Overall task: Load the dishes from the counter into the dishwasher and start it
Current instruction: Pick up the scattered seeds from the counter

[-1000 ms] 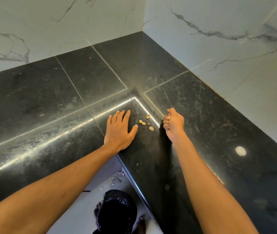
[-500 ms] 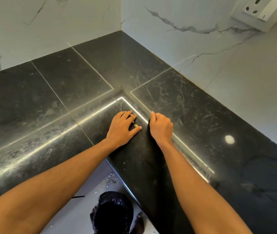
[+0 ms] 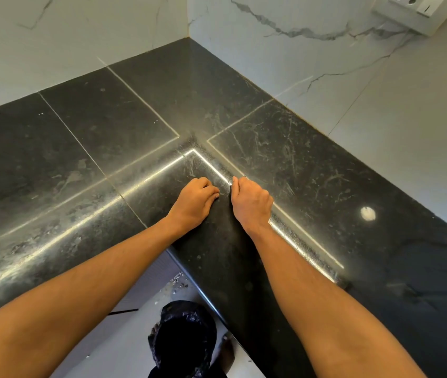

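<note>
Seemingly counter side done: no dishes visible on black counter (image 3: 102, 126), dishwasher out of frame, so loading and start cannot be judged. At frame centre, by counter's inner corner, left hand (image 3: 193, 204) and right hand (image 3: 251, 203) rest nearly touching, fingers curled under; nothing visible in either grasp. 2 forearms reach up from lower edge. Below them, black-lined bin (image 3: 184, 339).

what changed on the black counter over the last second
The left hand, flat a second ago, and the right hand have drawn together with fingers curled; the small tan bits between them are now hidden. The black stone counter and black bin bag on the floor stayed put.
</note>
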Tool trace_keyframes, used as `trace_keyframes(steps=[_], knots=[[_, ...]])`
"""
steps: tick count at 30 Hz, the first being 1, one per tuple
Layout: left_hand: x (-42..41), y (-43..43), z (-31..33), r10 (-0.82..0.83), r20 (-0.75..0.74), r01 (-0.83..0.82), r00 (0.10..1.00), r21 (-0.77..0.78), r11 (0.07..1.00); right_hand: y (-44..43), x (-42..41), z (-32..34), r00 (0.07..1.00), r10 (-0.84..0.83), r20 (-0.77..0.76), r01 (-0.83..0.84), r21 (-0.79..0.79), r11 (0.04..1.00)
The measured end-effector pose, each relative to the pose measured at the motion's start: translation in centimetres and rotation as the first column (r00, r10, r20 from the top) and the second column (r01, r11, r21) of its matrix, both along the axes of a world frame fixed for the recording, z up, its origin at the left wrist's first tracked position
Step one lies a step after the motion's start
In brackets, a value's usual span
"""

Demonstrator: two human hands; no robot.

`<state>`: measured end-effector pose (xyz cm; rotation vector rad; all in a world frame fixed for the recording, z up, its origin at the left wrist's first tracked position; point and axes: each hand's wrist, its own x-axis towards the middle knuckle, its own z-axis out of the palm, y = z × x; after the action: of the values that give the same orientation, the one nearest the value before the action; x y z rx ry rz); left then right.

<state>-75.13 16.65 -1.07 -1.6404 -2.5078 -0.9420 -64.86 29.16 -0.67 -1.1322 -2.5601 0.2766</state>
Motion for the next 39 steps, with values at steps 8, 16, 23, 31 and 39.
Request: trace_keyframes(steps=[8,16,23,31,39], knots=[[-0.2,1.6,1.0,-0.108,-0.081,0.091,0.991,-0.187,0.978,0.1,-0.1,-0.2,1.0,0.019,-0.001,-0.019,0.014,1.0],[1.5,2.6,2.7,0.124,0.318,-0.129,0.94,-0.003,0.992,0.2,0.0,0.1,1.0,0.006,-0.006,-0.006,-0.029,1.0],[6.2,3.3,4.2,0.161,0.454,-0.272,0.876,0.19,0.943,-0.9,-0.3,2.7,0.673,-0.704,-0.226,-0.229,-0.969,0.093],[8.4,3.2,4.9,0.065,0.32,-0.162,0.945,0.285,0.945,-0.2,1.1,1.5,0.608,-0.773,-0.18,-0.534,-0.813,-0.231],[3.2,-2.3,2.0,0.231,0.218,-0.262,0.948,0.127,0.957,0.9,1.7,3.4,0.776,-0.567,-0.277,-0.087,-0.937,0.338]])
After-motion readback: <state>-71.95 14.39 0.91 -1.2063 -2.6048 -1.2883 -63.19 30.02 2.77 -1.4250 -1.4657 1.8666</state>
